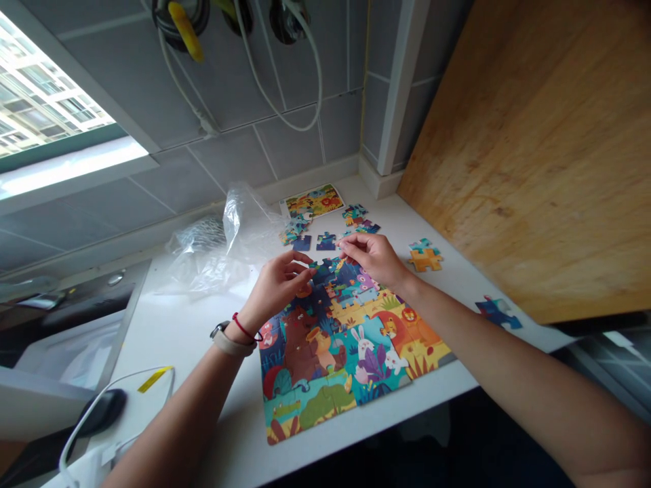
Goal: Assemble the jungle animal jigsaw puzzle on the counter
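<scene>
A partly joined jigsaw puzzle (325, 349) with cartoon animals lies on the white counter. My left hand (279, 281) is at its far left edge, thumb and index finger closed on a dark blue puzzle piece (322, 270). My right hand (373, 257) hovers over the far edge, its thumb and index finger pinched together; what is between them is too small to make out. Just beyond the hands lie a loose blue piece (326, 241) and another dark blue piece (302, 243). The left wrist wears a watch band and a red cord.
A picture card (318, 201) and a pile of loose pieces (359, 217) lie at the back. Crumpled clear plastic (203, 251) is on the left. Orange pieces (426, 259) and a dark piece (498, 312) lie right, beside a wooden panel (534, 156). A white cable (96, 400) runs front left.
</scene>
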Demonstrator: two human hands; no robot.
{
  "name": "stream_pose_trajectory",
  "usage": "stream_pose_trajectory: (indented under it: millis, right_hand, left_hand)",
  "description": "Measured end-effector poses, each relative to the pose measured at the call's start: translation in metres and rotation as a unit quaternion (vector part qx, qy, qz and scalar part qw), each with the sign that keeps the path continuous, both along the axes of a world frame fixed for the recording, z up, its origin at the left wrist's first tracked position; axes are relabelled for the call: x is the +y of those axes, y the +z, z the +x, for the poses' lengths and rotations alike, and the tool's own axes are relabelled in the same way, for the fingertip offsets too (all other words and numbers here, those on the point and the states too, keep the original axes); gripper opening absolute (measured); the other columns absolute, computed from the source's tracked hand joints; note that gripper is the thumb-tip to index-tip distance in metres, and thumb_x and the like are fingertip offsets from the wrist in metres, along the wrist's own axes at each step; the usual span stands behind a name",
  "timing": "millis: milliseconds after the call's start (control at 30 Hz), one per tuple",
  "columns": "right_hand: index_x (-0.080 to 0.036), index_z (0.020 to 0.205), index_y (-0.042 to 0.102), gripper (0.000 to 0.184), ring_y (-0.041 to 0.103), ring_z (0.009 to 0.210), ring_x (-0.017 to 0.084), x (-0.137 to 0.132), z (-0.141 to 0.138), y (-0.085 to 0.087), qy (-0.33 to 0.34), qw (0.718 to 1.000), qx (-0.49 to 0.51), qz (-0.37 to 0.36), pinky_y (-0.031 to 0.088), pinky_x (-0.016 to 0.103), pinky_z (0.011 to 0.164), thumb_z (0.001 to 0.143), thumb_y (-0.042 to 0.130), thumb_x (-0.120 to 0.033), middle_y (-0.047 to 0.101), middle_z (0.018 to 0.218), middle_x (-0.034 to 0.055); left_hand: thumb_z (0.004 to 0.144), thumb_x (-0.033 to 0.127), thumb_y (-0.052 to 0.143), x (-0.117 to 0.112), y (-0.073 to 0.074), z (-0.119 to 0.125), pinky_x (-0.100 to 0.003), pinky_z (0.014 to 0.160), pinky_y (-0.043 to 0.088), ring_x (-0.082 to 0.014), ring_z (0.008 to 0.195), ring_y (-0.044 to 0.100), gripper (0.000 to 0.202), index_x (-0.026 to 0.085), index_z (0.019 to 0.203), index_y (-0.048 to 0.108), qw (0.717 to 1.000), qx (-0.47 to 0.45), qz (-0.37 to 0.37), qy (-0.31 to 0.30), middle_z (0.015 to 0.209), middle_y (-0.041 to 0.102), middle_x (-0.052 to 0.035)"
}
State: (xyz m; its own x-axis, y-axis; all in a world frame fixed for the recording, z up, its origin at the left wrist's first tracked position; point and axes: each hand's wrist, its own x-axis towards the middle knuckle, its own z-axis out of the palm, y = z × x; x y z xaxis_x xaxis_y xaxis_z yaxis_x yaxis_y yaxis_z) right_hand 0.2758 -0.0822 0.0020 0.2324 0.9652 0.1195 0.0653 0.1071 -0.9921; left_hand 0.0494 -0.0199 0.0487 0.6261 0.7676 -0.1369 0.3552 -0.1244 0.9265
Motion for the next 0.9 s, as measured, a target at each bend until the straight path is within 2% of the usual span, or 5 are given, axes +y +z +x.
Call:
stream_pose_trajectory:
  millis: [167, 433, 633, 800, 900]
  right_hand:
    - [-0.020, 0.090, 0.077, 0.041, 0.067, 0.069, 0.017, 0.001, -0.001, 0.000, 0.013, 1.000, 0.012, 0.003, 0.055, 0.030, 0.068, 0.083, 0.077, -0.061, 0.075, 0.078, 0.0040]
    - [-0.021, 0.091, 0.078, 0.032, 0.070, 0.073, 0.018, 0.000, -0.003, -0.001, 0.016, 0.999, -0.030, 0.014, 0.055, 0.031, 0.070, 0.090, 0.072, -0.052, 0.076, 0.080, 0.0041]
    - [-0.022, 0.097, 0.082, 0.018, 0.068, 0.073, 0.017, -0.006, -0.007, 0.003, 0.047, 0.985, -0.168, 0.008, 0.053, 0.030, 0.070, 0.091, 0.070, -0.034, 0.079, 0.088, 0.0035]
    - [-0.029, 0.117, 0.081, 0.030, 0.064, 0.070, 0.015, -0.008, -0.008, 0.005, 0.088, 0.971, -0.223, 0.023, 0.052, 0.029, 0.070, 0.089, 0.073, -0.022, 0.079, 0.092, 0.0013]
    - [-0.030, 0.116, 0.082, 0.030, 0.068, 0.078, 0.017, -0.007, -0.007, 0.002, 0.101, 0.971, -0.216, 0.027, 0.054, 0.030, 0.076, 0.089, 0.074, -0.020, 0.081, 0.098, 0.0022]
  left_hand:
    - [0.090, 0.045, 0.070, 0.002, -0.005, -0.002, -0.024, 0.054, 0.055, -0.0154, 0.061, 0.070, 0.033, 0.017, 0.108, 0.073, 0.999, 0.025, 0.042, -0.018, 0.077, 0.075, -0.0046]
    - [0.100, 0.036, 0.055, -0.002, -0.014, 0.001, -0.022, 0.062, 0.054, -0.0139, 0.073, 0.063, 0.033, 0.021, 0.115, 0.080, 0.976, 0.045, 0.213, -0.014, 0.095, 0.072, -0.0070]
    - [0.099, 0.041, 0.062, -0.009, -0.025, 0.007, -0.022, 0.060, 0.055, -0.0146, 0.073, 0.065, 0.028, 0.020, 0.110, 0.078, 0.980, 0.029, 0.193, 0.036, 0.096, 0.076, -0.0056]
    - [0.098, 0.042, 0.064, -0.013, -0.035, 0.012, -0.024, 0.062, 0.055, -0.0140, 0.068, 0.066, 0.025, 0.020, 0.102, 0.075, 0.972, 0.017, 0.226, 0.066, 0.092, 0.078, -0.0042]
    - [0.097, 0.040, 0.064, -0.012, -0.036, 0.013, -0.024, 0.063, 0.055, -0.0137, 0.067, 0.066, 0.023, 0.020, 0.098, 0.074, 0.970, 0.015, 0.236, 0.062, 0.091, 0.079, -0.0037]
